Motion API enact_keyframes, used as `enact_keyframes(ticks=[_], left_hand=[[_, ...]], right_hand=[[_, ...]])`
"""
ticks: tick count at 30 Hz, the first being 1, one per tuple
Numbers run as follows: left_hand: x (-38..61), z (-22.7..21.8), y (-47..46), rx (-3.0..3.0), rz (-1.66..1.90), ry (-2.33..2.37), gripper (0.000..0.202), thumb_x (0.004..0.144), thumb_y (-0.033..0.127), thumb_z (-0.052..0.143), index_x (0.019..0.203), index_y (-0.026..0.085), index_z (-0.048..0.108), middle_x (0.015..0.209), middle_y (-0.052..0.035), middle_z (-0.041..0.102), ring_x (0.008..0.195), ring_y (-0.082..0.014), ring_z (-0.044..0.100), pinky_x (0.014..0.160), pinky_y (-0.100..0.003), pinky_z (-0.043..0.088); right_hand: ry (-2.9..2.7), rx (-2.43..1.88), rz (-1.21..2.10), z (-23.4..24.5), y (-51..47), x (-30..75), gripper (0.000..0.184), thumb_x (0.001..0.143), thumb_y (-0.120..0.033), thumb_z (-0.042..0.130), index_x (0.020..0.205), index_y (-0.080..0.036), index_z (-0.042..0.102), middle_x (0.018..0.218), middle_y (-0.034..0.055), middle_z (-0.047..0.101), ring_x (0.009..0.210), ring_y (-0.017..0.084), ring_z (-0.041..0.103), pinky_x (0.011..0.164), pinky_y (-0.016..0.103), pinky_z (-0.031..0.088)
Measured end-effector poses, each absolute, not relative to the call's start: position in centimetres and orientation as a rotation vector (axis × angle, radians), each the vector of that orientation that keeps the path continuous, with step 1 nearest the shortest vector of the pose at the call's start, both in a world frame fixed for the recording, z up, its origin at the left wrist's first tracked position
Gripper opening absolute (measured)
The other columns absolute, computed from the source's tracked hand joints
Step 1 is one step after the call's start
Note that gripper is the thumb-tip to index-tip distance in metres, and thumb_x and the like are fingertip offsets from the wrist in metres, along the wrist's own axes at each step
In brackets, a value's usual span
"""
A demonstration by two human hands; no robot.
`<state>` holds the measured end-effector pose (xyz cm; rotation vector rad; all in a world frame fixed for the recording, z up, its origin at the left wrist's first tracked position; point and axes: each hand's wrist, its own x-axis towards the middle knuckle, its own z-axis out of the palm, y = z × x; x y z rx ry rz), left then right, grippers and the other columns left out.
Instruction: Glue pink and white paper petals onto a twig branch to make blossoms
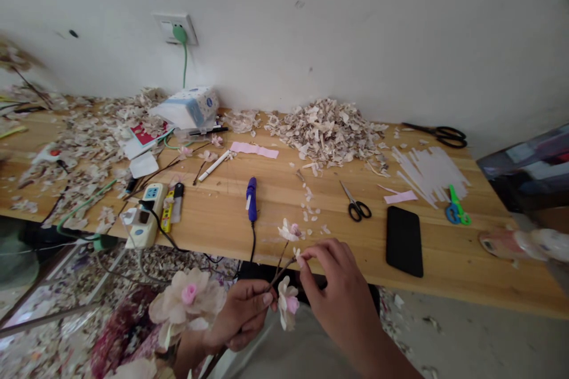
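1. Bench: wooden, set against a white wall and littered with paper scraps.
2. Power strip: lies at the bench's front edge, at 10 o'clock from the left hand.
3. Large flower: pale petals with a pink centre, just beside the left hand at its 9 o'clock, below bench level.
4. Left hand: fingers curled shut round the lower part of the twig, with the thumb on top.
5. Purple tool: lies on the bench at 12 o'clock from the left hand. Its cord drops over the edge.
6. Twig: thin, dark and forked. It slants toward 1 o'clock from the left hand, in front of the bench edge.
7. Top flower: sits at a branch tip.
8. Lower flower: hangs between the two hands.
9. Right hand: thumb and forefinger pinch the twig's upper end at a small white petal. The other fingers are loosely bent.
10. Scrap pile: lies by the wall, at 12 o'clock from the right hand.
11. Scissors: lie on the bench at 1 o'clock from the right hand.
12. Phone: lies face down on the bench at 2 o'clock from the right hand.
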<state>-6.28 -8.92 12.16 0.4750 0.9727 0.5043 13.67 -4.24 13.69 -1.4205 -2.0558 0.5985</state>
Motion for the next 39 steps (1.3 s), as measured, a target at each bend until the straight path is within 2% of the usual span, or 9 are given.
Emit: enact_keyframes(ticks=[11, 17, 21, 26, 31, 39], left_hand=[[-6.3, 11.6, -9.1, 0.466, 0.519, 0.958, 0.043, 0.078, 0.059, 0.072, 0.08, 0.019, 0.056, 0.041, 0.0125, 0.033, 0.027, -0.0021, 0.02, 0.027, -0.017, 0.013], [-7.4, 10.5, -9.4, 0.351, 0.55, 0.803, 0.035, 0.083, 0.05, 0.071, 0.083, 0.018, 0.056, 0.044, 0.014, 0.032, 0.028, -0.0018, 0.017, 0.027, -0.015, 0.012], [-8.3, 10.4, -9.8, 0.275, 0.574, 0.719, 0.036, 0.082, 0.051, 0.073, 0.083, 0.019, 0.056, 0.045, 0.0152, 0.027, 0.031, -0.0012, 0.011, 0.028, -0.014, 0.009], [-8.0, 10.8, -10.1, 0.257, 0.551, 0.696, 0.039, 0.078, 0.051, 0.077, 0.081, 0.018, 0.057, 0.045, 0.0146, 0.028, 0.029, -0.0007, 0.013, 0.027, -0.015, 0.01], [-7.5, 11.2, -10.0, 0.255, 0.531, 0.754, 0.039, 0.078, 0.052, 0.077, 0.084, 0.018, 0.06, 0.045, 0.0143, 0.026, 0.033, -0.0004, 0.01, 0.03, -0.016, 0.006], [-7.2, 10.9, -9.8, 0.286, 0.514, 0.751, 0.042, 0.077, 0.053, 0.077, 0.085, 0.017, 0.059, 0.045, 0.015, 0.027, 0.032, -0.0002, 0.012, 0.03, -0.016, 0.009]], right_hand=[[-2.02, -1.451, 0.707, 13.5, -3.8, 14.0, 0.009, 0.094, -0.02, 0.053, 0.086, -0.023, 0.057, 0.088, 0.0034, 0.059, 0.089, 0.023, 0.054, 0.079, 0.038, 0.043], [-1.819, -1.456, 0.732, 13.7, -3.5, 15.1, 0.01, 0.098, -0.03, 0.052, 0.097, -0.024, 0.059, 0.094, 0.004, 0.061, 0.087, 0.02, 0.056, 0.078, 0.033, 0.047], [-1.807, -1.353, 0.744, 12.9, -4.3, 16.3, 0.01, 0.096, -0.026, 0.057, 0.105, -0.025, 0.06, 0.1, 0.0043, 0.061, 0.088, 0.018, 0.058, 0.074, 0.03, 0.049], [-1.851, -1.251, 0.809, 12.3, -5.7, 16.2, 0.02, 0.094, -0.022, 0.059, 0.113, -0.029, 0.06, 0.107, 0.003, 0.061, 0.092, 0.017, 0.059, 0.078, 0.028, 0.051], [-1.831, -1.261, 0.817, 12.6, -5.5, 15.7, 0.016, 0.094, -0.019, 0.059, 0.106, -0.027, 0.063, 0.104, 0.0036, 0.062, 0.095, 0.017, 0.06, 0.077, 0.026, 0.051], [-1.89, -1.273, 0.751, 12.8, -5.4, 16.2, 0.014, 0.093, -0.02, 0.06, 0.104, -0.025, 0.064, 0.103, 0.0038, 0.062, 0.096, 0.017, 0.062, 0.082, 0.026, 0.052]])
